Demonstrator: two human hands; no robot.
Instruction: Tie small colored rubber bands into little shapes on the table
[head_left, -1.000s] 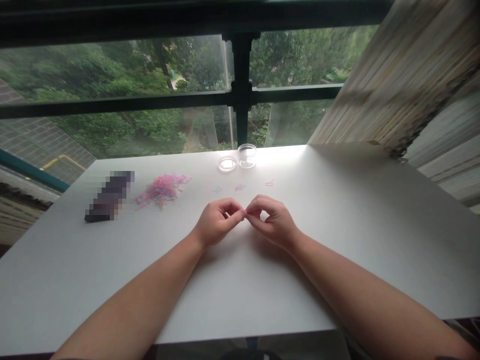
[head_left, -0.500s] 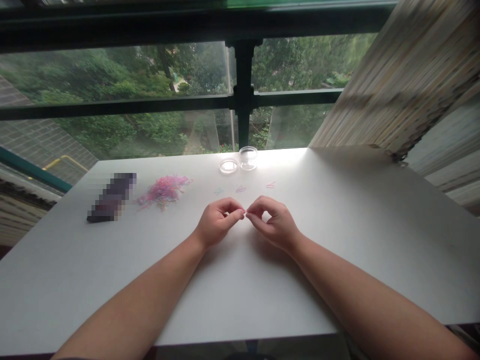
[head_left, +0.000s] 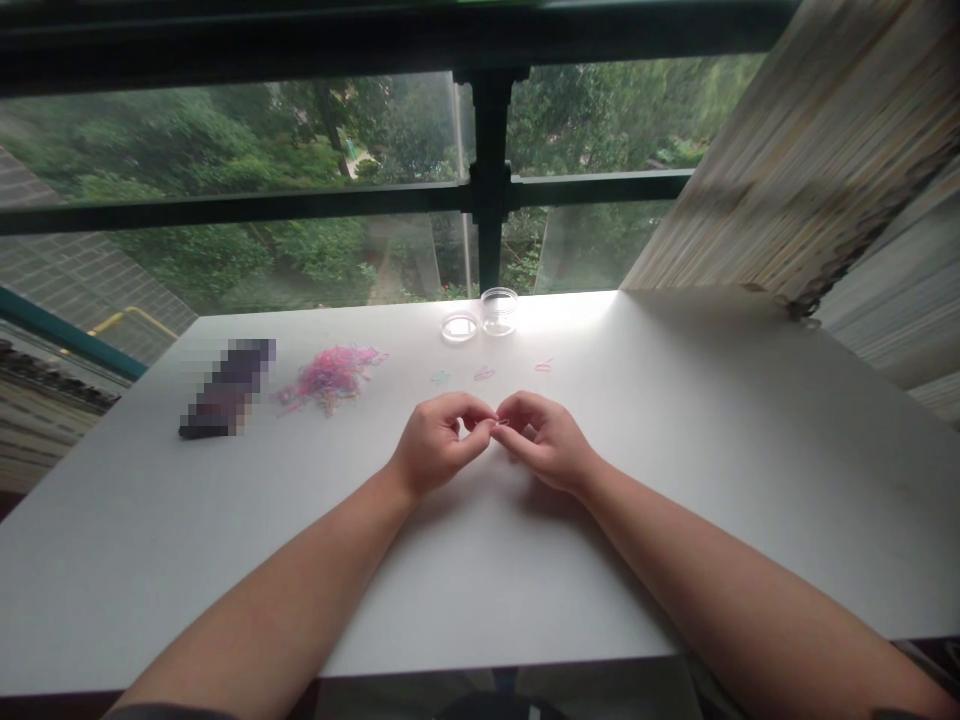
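My left hand and my right hand meet over the middle of the white table, thumbs and forefingers pinched together. Between the fingertips shows a tiny pink rubber band, a thin loop mostly covered by the fingers. Just beyond lie a few more thin bands: pale blue-green ones, a pinkish cluster and a pink one. To the left, a loose heap of pink and purple bands is spread on the tabletop.
A clear round jar and its clear lid stand near the window. A dark pixelated object lies at the left of the table. A striped curtain hangs at the right, beside the green-framed window.
My fingertips have come closer together, the right ones shifting slightly left against the left. More of the pink loop now shows between them. The view has shifted slightly.
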